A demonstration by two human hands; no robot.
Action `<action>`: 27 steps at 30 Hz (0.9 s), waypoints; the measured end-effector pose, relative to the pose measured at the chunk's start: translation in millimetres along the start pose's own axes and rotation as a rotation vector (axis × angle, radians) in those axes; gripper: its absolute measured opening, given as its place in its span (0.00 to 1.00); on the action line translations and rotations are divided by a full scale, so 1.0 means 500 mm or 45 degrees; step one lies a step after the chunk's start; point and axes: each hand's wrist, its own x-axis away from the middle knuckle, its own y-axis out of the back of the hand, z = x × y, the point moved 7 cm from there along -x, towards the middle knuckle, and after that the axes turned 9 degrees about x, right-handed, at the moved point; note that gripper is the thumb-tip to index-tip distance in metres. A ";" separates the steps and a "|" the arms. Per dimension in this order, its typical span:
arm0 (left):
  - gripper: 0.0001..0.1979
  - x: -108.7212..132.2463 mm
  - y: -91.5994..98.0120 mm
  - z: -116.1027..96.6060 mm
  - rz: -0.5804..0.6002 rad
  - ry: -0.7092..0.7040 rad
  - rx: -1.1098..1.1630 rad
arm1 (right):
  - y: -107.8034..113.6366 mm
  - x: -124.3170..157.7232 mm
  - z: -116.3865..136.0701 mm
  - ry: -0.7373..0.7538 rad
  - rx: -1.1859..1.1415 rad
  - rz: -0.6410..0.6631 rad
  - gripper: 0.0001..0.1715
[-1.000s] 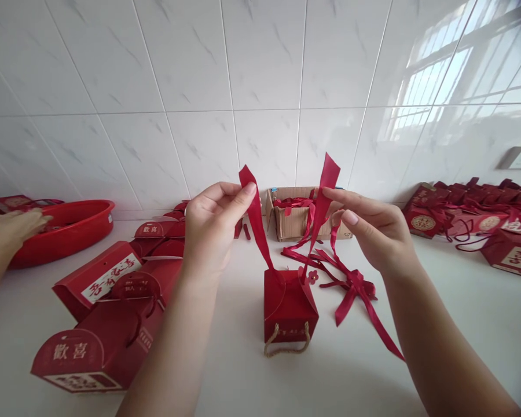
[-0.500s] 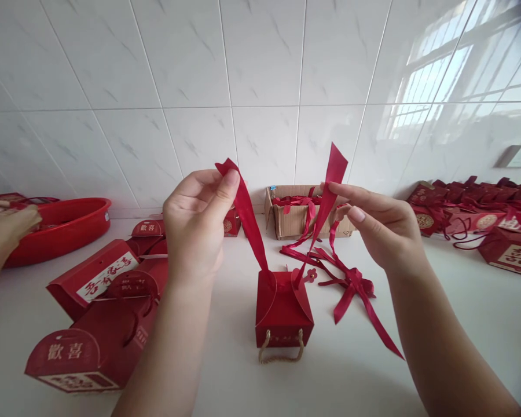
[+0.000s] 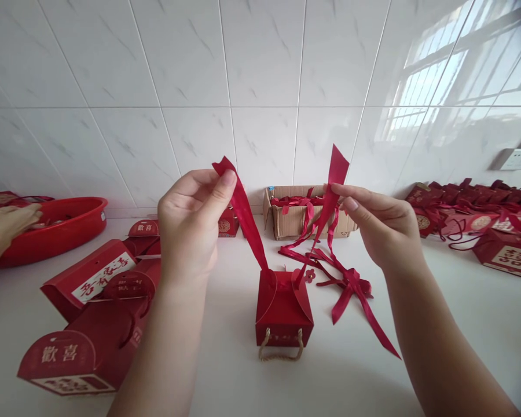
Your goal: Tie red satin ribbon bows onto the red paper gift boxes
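A small red gift box (image 3: 285, 313) with a twisted rope handle (image 3: 281, 354) stands on the white table in front of me. A red ribbon (image 3: 248, 227) runs through its top, its two ends drawn upward and apart. My left hand (image 3: 195, 214) pinches one end between thumb and fingers. The other end is gripped by the fingertips of my right hand (image 3: 375, 223), with its tip sticking up above them. A little flower-shaped tag (image 3: 309, 275) sits at the box's upper right edge.
Larger red boxes (image 3: 82, 347) lie at left, by a red basin (image 3: 69, 229) where another person's hand (image 3: 8, 229) reaches in. Behind stands a cardboard box (image 3: 286, 223) of ribbons; loose ribbons (image 3: 351, 284) lie before it. More red boxes (image 3: 507, 252) crowd the right.
My hands stay almost in place, holding both ribbon ends up; the right thumb has risen closer to the ribbon. At the left, the other person's hand has shifted slightly.
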 end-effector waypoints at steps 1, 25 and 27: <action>0.08 -0.001 0.001 0.001 -0.007 0.001 -0.007 | 0.000 0.000 -0.002 -0.011 0.008 -0.006 0.12; 0.15 0.037 -0.060 0.031 0.374 0.166 -0.157 | -0.041 0.007 -0.026 -0.227 -0.150 0.088 0.24; 0.19 0.049 -0.074 0.034 0.466 0.215 -0.231 | -0.055 0.011 -0.019 -0.240 -0.150 0.175 0.26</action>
